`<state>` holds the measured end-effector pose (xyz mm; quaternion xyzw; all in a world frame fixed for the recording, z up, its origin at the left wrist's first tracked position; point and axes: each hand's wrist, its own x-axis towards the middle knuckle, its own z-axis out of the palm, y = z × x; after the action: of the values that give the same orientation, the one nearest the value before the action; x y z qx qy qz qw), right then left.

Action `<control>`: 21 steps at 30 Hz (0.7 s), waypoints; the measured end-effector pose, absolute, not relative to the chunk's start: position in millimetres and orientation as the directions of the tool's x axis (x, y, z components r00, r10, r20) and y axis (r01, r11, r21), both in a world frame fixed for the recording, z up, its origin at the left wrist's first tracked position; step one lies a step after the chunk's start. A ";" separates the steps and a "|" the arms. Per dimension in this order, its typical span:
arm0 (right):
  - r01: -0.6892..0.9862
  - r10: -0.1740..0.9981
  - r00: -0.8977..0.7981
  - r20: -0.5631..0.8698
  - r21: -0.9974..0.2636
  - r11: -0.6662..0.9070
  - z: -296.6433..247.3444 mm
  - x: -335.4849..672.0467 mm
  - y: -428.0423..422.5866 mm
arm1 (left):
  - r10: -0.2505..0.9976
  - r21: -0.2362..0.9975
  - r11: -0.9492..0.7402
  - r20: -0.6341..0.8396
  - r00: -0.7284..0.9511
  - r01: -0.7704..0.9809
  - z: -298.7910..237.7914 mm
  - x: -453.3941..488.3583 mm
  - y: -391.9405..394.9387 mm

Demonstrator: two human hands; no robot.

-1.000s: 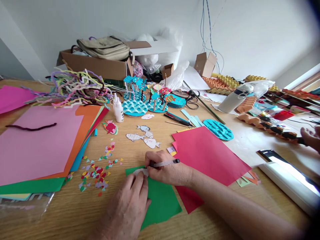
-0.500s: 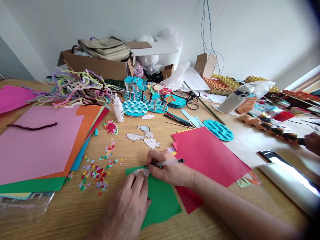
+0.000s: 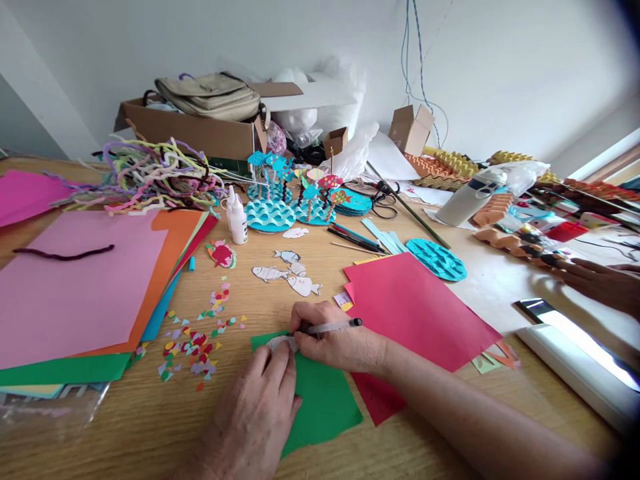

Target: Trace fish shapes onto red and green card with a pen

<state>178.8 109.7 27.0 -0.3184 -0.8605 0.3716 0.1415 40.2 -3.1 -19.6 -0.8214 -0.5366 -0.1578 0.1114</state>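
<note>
One white cutout [image 3: 277, 343] lies just beyond the left hand [image 3: 253, 407] — fingers pressing it, not grasping — and left of the right hand [image 3: 333, 340], which pinches a pen [image 3: 334, 327].

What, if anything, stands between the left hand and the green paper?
A white cutout, held down by the left hand, near the far edge of the green paper; nothing else visible between them.

At upper left, a beige flap bag [image 3: 210, 97] sits atop an open cardboard box [image 3: 220, 137]; right of top centre, blue cables [image 3: 420, 60] hang against the wall [image 3: 320, 27].
</note>
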 end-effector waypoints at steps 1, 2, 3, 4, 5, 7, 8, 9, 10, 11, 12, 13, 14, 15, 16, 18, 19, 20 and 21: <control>0.444 0.653 -0.757 0.009 -0.727 0.525 27.0 179.0 109.8 | 0.840 -0.011 -0.408 0.387 0.380 0.913 -19.1 40.1 -2.7; 0.445 0.653 -0.757 0.011 -0.723 0.529 27.0 179.3 109.9 | 0.833 -0.008 -0.418 0.395 0.387 0.908 -18.6 40.0 -2.3; 0.446 0.652 -0.758 0.012 -0.720 0.532 27.3 179.7 110.0 | 0.826 -0.007 -0.428 0.404 0.394 0.904 -18.2 39.9 -1.9; 0.448 0.651 -0.759 0.012 -0.716 0.535 27.7 180.1 110.0 | 0.818 -0.009 -0.436 0.412 0.401 0.900 -17.8 39.8 -1.6; 0.449 0.649 -0.761 0.010 -0.714 0.538 28.2 180.5 110.0 | 0.812 -0.012 -0.442 0.419 0.406 0.897 -17.5 39.7 -1.5; 0.450 0.646 -0.763 0.009 -0.710 0.542 29.2 181.5 110.2 | 0.809 -0.011 -0.443 0.426 0.405 0.897 -17.4 39.7 -1.5; 0.450 0.645 -0.764 0.008 -0.709 0.543 29.7 182.0 110.3 | 0.812 -0.005 -0.439 0.425 0.399 0.899 -17.7 39.8 -1.6; 0.451 0.643 -0.766 0.006 -0.708 0.543 30.0 182.7 110.4 | 0.819 0.003 -0.432 0.419 0.392 0.902 -18.2 39.9 -1.9; 0.451 0.642 -0.767 0.003 -0.708 0.543 30.2 183.4 110.6 | 0.828 0.010 -0.424 0.408 0.383 0.906 -18.9 40.0 -2.2; 0.453 0.642 -0.767 0.001 -0.707 0.543 30.4 184.2 110.7 | 0.838 0.014 -0.414 0.396 0.376 0.910 -19.7 40.1 -2.5; 0.456 0.642 -0.766 -0.001 -0.705 0.543 30.5 185.1 110.7 | 0.846 0.016 -0.407 0.384 0.370 0.914 -20.7 40.2 -2.8; 0.459 0.643 -0.766 -0.002 -0.703 0.544 30.5 185.9 110.6 | 0.852 0.016 -0.399 0.375 0.365 0.917 -21.7 40.2 -3.0; 0.462 0.645 -0.764 -0.001 -0.699 0.546 30.6 186.8 110.5 | 0.856 0.016 -0.394 0.370 0.361 0.919 -22.6 40.2 -3.2; 0.465 0.647 -0.763 0.000 -0.696 0.548 30.6 187.7 110.2 | 0.858 0.016 -0.392 0.367 0.359 0.920 -23.2 40.2 -3.2; 0.467 0.649 -0.761 0.001 -0.694 0.548 30.6 188.4 109.9 | 0.857 0.015 -0.391 0.369 0.359 0.920 -23.6 40.2 -3.1; 0.469 0.652 -0.758 -0.002 -0.696 0.544 30.7 189.8 109.3 | 0.856 0.004 -0.391 0.370 0.362 0.920 -23.5 40.4 -2.9; 0.469 0.653 -0.758 -0.002 -0.697 0.542 30.8 190.3 109.1 | 0.855 -0.002 -0.391 0.368 0.364 0.920 -23.1 40.4 -2.7; 0.468 0.652 -0.758 -0.002 -0.698 0.542 30.8 190.8 108.9 | 0.856 -0.007 -0.390 0.366 0.366 0.921 -22.6 40.6 -2.5; 0.467 0.651 -0.759 -0.002 -0.699 0.542 31.0 191.2 108.7 | 0.856 -0.009 -0.389 0.365 0.365 0.921 -22.0 40.7 -2.4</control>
<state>191.2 108.7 31.0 -0.3219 -0.8683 0.3542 0.1302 40.7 -2.4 -22.0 -0.8193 -0.5424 -0.1524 0.1063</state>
